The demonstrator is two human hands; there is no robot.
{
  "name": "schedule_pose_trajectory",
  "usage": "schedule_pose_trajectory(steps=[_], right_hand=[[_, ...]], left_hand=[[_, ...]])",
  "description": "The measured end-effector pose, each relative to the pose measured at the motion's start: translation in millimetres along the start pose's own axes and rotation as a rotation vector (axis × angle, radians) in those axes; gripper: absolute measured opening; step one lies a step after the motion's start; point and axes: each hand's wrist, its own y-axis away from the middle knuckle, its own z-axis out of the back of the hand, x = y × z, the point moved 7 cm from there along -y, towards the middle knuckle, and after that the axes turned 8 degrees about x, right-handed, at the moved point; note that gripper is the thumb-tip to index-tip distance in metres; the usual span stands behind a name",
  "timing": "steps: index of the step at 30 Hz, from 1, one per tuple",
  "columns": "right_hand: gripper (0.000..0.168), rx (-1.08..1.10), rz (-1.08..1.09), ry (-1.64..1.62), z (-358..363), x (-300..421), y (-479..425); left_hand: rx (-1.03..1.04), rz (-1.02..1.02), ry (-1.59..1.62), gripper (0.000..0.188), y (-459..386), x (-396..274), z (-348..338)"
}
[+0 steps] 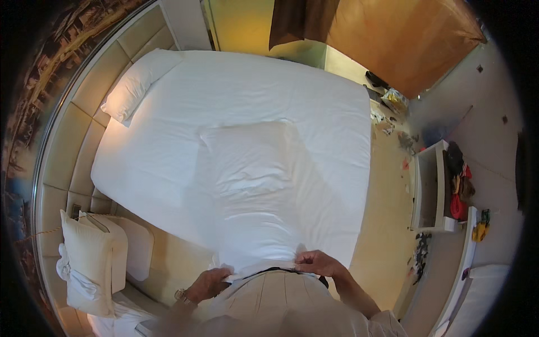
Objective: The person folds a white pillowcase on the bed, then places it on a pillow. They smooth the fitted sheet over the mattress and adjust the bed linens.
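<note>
A white pillow in a white pillowcase lies lengthwise across the near side of the bed, its near end up against my waist. My left hand, with a wristwatch on the wrist, grips the left corner of the pillowcase's near edge. At the right corner of that edge, my right hand pinches the cloth between thumb and fingers. The cloth looks wrinkled along the middle. Beneath it, a white fitted sheet covers the mattress.
Against the padded headboard rests another white pillow. A cream pillow stands upright by a white bedside table at left. Clothes lie on a white shelf unit at right. An orange-brown curtain hangs beyond the bed.
</note>
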Motion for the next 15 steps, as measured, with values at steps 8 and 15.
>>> schedule_pose_trajectory(steps=[8, 15], right_hand=[[0.019, -0.018, -0.074, -0.032, 0.4, -9.6, 0.5], [0.028, -0.248, -0.039, -0.118, 30.3, -15.8, -20.1]], left_hand=[[0.192, 0.084, 0.120, 0.021, -0.8, 18.7, -20.1], [0.292, 0.104, 0.266, 0.022, 3.8, 39.1, -22.9]])
